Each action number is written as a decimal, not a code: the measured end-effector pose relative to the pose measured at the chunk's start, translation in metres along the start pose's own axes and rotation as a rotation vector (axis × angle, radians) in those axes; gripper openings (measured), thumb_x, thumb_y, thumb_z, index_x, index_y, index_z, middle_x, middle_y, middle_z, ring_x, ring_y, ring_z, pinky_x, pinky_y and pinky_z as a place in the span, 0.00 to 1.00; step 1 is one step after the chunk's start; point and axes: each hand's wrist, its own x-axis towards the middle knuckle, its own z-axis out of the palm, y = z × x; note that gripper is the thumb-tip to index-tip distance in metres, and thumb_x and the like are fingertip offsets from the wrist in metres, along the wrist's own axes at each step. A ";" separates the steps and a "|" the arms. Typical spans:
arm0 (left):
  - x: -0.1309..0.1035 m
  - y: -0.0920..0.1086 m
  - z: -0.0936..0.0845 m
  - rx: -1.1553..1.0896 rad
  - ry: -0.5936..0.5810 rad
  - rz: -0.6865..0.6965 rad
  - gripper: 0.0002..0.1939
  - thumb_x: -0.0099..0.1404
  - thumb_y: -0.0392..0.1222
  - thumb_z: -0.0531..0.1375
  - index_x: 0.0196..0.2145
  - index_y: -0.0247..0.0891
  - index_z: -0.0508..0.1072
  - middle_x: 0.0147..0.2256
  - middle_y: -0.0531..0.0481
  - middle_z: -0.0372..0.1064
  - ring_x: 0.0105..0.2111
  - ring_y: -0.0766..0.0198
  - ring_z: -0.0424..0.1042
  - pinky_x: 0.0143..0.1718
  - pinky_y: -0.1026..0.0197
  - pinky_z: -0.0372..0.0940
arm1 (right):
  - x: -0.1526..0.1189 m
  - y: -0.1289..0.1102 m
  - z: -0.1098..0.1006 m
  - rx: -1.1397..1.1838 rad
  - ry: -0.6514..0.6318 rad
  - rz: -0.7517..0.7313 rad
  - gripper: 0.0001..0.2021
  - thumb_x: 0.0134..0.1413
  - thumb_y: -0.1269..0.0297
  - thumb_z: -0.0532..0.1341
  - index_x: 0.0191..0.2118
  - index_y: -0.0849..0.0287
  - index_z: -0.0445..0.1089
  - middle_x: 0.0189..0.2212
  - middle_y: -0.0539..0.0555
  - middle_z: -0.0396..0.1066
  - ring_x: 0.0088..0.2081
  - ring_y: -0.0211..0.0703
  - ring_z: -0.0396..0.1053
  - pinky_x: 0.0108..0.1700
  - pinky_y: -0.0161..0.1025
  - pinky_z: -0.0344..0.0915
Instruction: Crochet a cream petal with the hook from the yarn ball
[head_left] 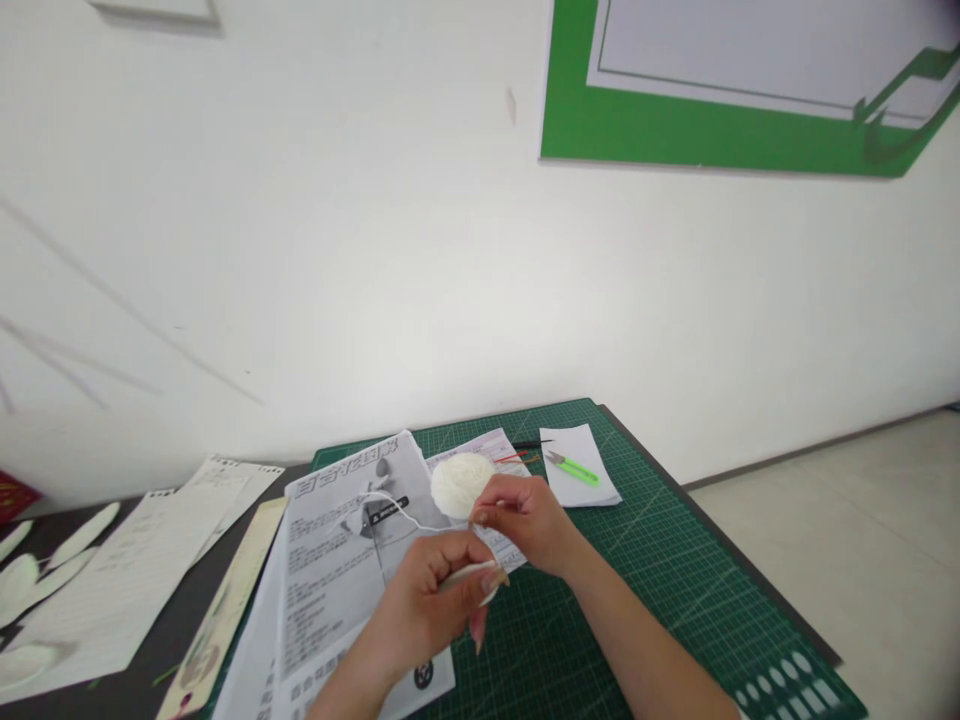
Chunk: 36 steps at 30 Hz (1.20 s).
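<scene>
My left hand (431, 600) is closed, with a thin white strip-like piece (466, 572) pinched between thumb and fingers. Whether it is crocheted yarn or something else is too small to tell. Just above and to its right, my right hand (529, 520) has thumb and index finger pressed together in a pinch; what lies between them cannot be made out. Behind the hands sits a ball of white yarn (457, 484), partly covered by the right fingertips. A loose strand of yarn (409, 515) curves leftward over a printed sheet (322, 570).
Green thread snips (577, 469) lie on white paper (604, 492) at the right. A green cutting mat (645, 590) covers the table. Dark and reddish thin tools lie behind the yarn. Leftward are a pale ruler (225, 605), handwritten sheets (135, 570) and white petal-shaped pieces (82, 535).
</scene>
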 end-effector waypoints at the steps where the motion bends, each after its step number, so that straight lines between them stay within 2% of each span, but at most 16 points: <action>1: -0.001 0.000 -0.001 -0.005 0.024 0.022 0.21 0.57 0.59 0.59 0.24 0.37 0.66 0.12 0.56 0.64 0.09 0.75 0.48 0.12 0.69 0.42 | -0.001 0.002 0.005 0.013 0.000 0.024 0.10 0.50 0.60 0.64 0.25 0.60 0.73 0.22 0.49 0.68 0.27 0.37 0.63 0.30 0.35 0.58; 4: -0.005 0.004 -0.004 -0.011 0.103 0.090 0.20 0.62 0.59 0.55 0.26 0.38 0.64 0.15 0.54 0.67 0.11 0.74 0.50 0.13 0.69 0.43 | -0.006 0.002 0.017 0.035 -0.016 0.095 0.13 0.50 0.57 0.64 0.24 0.62 0.72 0.19 0.47 0.65 0.23 0.35 0.60 0.25 0.33 0.55; 8: -0.009 0.011 -0.004 -0.003 0.269 0.202 0.17 0.65 0.54 0.55 0.26 0.39 0.62 0.15 0.58 0.62 0.13 0.74 0.51 0.15 0.69 0.45 | -0.013 -0.007 0.020 0.020 -0.054 0.141 0.11 0.49 0.60 0.65 0.23 0.62 0.71 0.19 0.46 0.63 0.22 0.33 0.57 0.24 0.31 0.52; 11: -0.009 0.013 -0.004 -0.071 0.310 0.195 0.13 0.65 0.53 0.55 0.34 0.40 0.63 0.14 0.61 0.61 0.14 0.73 0.49 0.15 0.69 0.43 | -0.017 -0.013 0.019 0.000 -0.074 0.144 0.09 0.50 0.65 0.64 0.23 0.62 0.70 0.20 0.46 0.63 0.24 0.33 0.57 0.26 0.31 0.53; 14: -0.009 0.014 -0.003 -0.074 0.316 0.155 0.16 0.64 0.53 0.57 0.41 0.38 0.66 0.14 0.61 0.59 0.14 0.73 0.48 0.15 0.69 0.40 | -0.019 -0.018 0.019 -0.016 -0.109 0.128 0.08 0.52 0.68 0.62 0.24 0.62 0.71 0.21 0.46 0.64 0.24 0.33 0.57 0.27 0.32 0.53; 16: -0.009 0.014 -0.002 -0.081 0.316 0.114 0.17 0.63 0.54 0.57 0.36 0.36 0.69 0.14 0.59 0.58 0.14 0.73 0.47 0.15 0.69 0.38 | -0.020 -0.020 0.018 -0.040 -0.095 0.119 0.08 0.53 0.68 0.62 0.24 0.62 0.70 0.21 0.46 0.64 0.25 0.33 0.58 0.27 0.32 0.53; 19: -0.010 0.016 -0.001 -0.109 0.339 0.086 0.17 0.62 0.56 0.57 0.31 0.37 0.68 0.13 0.59 0.60 0.13 0.74 0.45 0.14 0.70 0.37 | -0.019 -0.021 0.010 -0.028 -0.008 0.122 0.08 0.50 0.66 0.64 0.23 0.61 0.69 0.21 0.46 0.63 0.25 0.34 0.59 0.27 0.32 0.54; 24: -0.009 0.019 -0.004 -0.102 0.373 0.067 0.18 0.60 0.56 0.59 0.29 0.36 0.69 0.11 0.58 0.61 0.11 0.76 0.43 0.13 0.70 0.35 | -0.016 -0.023 -0.017 0.097 0.058 0.123 0.14 0.52 0.55 0.62 0.24 0.60 0.67 0.21 0.47 0.64 0.24 0.35 0.62 0.27 0.33 0.59; 30: -0.008 0.017 -0.004 -0.081 0.393 0.034 0.16 0.58 0.52 0.62 0.26 0.35 0.71 0.10 0.60 0.57 0.11 0.76 0.46 0.13 0.70 0.35 | -0.018 -0.030 -0.031 0.197 0.025 0.123 0.18 0.50 0.50 0.63 0.23 0.60 0.65 0.19 0.45 0.61 0.19 0.32 0.59 0.22 0.31 0.57; 33: -0.009 0.016 -0.004 -0.086 0.429 0.049 0.15 0.58 0.51 0.61 0.27 0.35 0.71 0.10 0.61 0.56 0.11 0.76 0.46 0.14 0.70 0.36 | -0.021 -0.032 -0.032 0.201 0.002 0.123 0.16 0.50 0.52 0.64 0.24 0.60 0.66 0.18 0.44 0.59 0.19 0.30 0.54 0.21 0.31 0.52; 36: -0.009 0.015 -0.004 -0.063 0.438 0.063 0.15 0.58 0.51 0.61 0.28 0.35 0.72 0.10 0.60 0.56 0.12 0.75 0.46 0.15 0.69 0.36 | -0.024 -0.034 -0.033 0.185 0.021 0.111 0.15 0.51 0.54 0.64 0.24 0.61 0.69 0.18 0.46 0.61 0.22 0.33 0.56 0.24 0.32 0.52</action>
